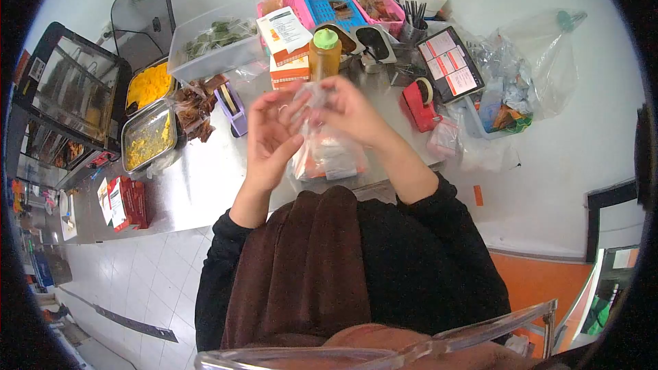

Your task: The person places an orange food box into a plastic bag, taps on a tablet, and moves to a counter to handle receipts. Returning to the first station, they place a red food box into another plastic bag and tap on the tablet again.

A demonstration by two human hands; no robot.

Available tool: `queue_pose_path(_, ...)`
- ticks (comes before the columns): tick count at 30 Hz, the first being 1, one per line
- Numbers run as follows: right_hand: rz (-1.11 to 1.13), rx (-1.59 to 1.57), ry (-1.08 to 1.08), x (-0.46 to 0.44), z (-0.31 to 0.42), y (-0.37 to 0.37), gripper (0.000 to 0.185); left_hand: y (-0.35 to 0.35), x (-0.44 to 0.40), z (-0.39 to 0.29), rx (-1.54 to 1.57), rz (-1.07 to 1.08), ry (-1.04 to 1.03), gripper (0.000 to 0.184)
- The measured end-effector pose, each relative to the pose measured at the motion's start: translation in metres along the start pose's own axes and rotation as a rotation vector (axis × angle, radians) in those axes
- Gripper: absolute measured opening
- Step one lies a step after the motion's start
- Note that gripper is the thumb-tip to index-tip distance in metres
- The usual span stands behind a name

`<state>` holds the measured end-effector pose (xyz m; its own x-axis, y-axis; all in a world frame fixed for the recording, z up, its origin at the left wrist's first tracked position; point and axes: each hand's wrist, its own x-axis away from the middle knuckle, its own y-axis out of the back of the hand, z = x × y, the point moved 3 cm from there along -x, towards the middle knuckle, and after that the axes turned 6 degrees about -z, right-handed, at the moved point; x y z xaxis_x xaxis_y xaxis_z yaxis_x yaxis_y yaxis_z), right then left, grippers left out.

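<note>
A clear plastic bag (332,154) stands on the steel counter in front of me, with something white and orange inside. My right hand (349,115) is closed on the gathered top of the bag, its fingers partly blurred. On the other side, my left hand (269,133) has its thumb and curved fingers apart, and the fingertips are near the bag's neck. Whether they touch the plastic I cannot tell. Just behind the hands is a yellow squeeze bottle (325,58) with a green cap.
A purple tape dispenser (232,109) sits to the left, a red tape dispenser (420,105) to the right. Behind are a tub of green leaves (214,38), baskets, and metal containers. Food trays (149,138) and a glass-fronted cabinet (72,89) stand left; a tablet (452,64) leans right.
</note>
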<state>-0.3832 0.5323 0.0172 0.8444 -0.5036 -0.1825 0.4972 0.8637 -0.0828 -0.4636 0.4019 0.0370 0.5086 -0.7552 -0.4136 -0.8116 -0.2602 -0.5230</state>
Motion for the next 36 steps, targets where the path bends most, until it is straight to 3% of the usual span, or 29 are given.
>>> queue_pose_path(3, -0.182, -0.132, -0.015, -0.010, 0.021, 0.006, 0.048, 0.026, -0.010, -0.009, -0.950, 0.091, -0.264, 0.087)
queue_pose_path(5, -0.207, -0.224, 0.032, -0.012, 0.029, 0.000, 0.049, 0.060, 0.002, 0.043, -1.069, 0.243, -0.108, 0.106)
queue_pose_path(6, -0.116, -0.111, 0.166, -0.015, 0.024, -0.011, 0.050, 0.075, 0.012, 0.078, -1.053, 0.351, 0.028, 0.101)
queue_pose_path(8, 0.039, 0.313, 0.017, -0.006, -0.009, -0.049, 0.063, 0.089, 0.043, 0.137, -0.893, 0.392, 0.308, 0.091)
queue_pose_path(9, 0.165, 0.313, 0.197, 0.011, -0.022, -0.073, 0.066, 0.092, 0.060, 0.155, -0.800, 0.363, 0.428, 0.086)
queue_pose_path(11, 0.395, 0.424, 0.337, 0.051, -0.060, -0.107, 0.070, 0.094, 0.083, 0.180, -0.611, 0.222, 0.632, 0.077)
queue_pose_path(12, 0.505, 0.536, 0.292, 0.061, -0.068, -0.114, 0.071, 0.094, 0.089, 0.187, -0.509, 0.125, 0.712, 0.072)
queue_pose_path(15, 0.612, 0.205, 0.111, 0.081, -0.059, -0.081, 0.064, 0.103, 0.087, 0.198, -0.265, -0.197, 0.818, 0.059)
queue_pose_path(17, 0.556, 0.175, 0.003, 0.090, -0.036, -0.042, 0.056, 0.108, 0.074, 0.200, -0.169, -0.362, 0.792, 0.051)
queue_pose_path(19, 0.178, 0.317, 0.209, 0.098, -0.038, 0.004, 0.050, 0.110, 0.054, 0.195, -0.103, -0.470, 0.721, 0.044)
queue_pose_path(21, -0.323, 0.797, 0.375, 0.105, -0.013, 0.047, 0.046, 0.099, 0.030, 0.175, -0.029, -0.528, 0.662, 0.039)
queue_pose_path(23, -0.441, 0.623, 0.301, 0.096, -0.061, 0.083, 0.045, 0.075, 0.020, 0.153, 0.029, -0.566, 0.685, 0.034)
queue_pose_path(24, -0.498, 0.532, 0.268, 0.094, -0.088, 0.098, 0.044, 0.063, 0.018, 0.147, 0.000, -0.545, 0.818, 0.033)
queue_pose_path(27, -0.525, -0.008, -0.113, 0.088, -0.155, 0.096, 0.038, 0.035, 0.016, 0.148, -0.628, -0.431, 0.761, 0.033)
queue_pose_path(28, -0.489, -0.223, -0.312, 0.094, -0.194, 0.093, 0.035, 0.060, 0.019, 0.167, -1.116, -0.109, 0.476, 0.031)
queue_pose_path(30, -0.377, -0.656, -0.704, 0.124, -0.272, 0.082, 0.034, 0.061, 0.007, 0.168, -1.317, 0.097, -0.090, 0.029)
queue_pose_path(31, -0.282, -0.736, -0.832, 0.137, -0.283, 0.077, 0.036, 0.058, 0.002, 0.167, -1.404, 0.175, -0.398, 0.028)
queue_pose_path(32, -0.053, -0.617, -0.867, 0.144, -0.240, 0.076, 0.037, 0.059, -0.001, 0.166, -1.419, 0.220, -0.480, 0.028)
queue_pose_path(34, 0.197, -0.699, -0.877, 0.151, -0.180, 0.077, 0.044, 0.068, -0.004, 0.163, -1.429, 0.266, -0.388, 0.028)
queue_pose_path(36, 0.248, -1.113, -0.823, 0.147, -0.144, 0.081, 0.056, 0.081, -0.005, 0.164, -1.440, 0.253, -0.156, 0.027)
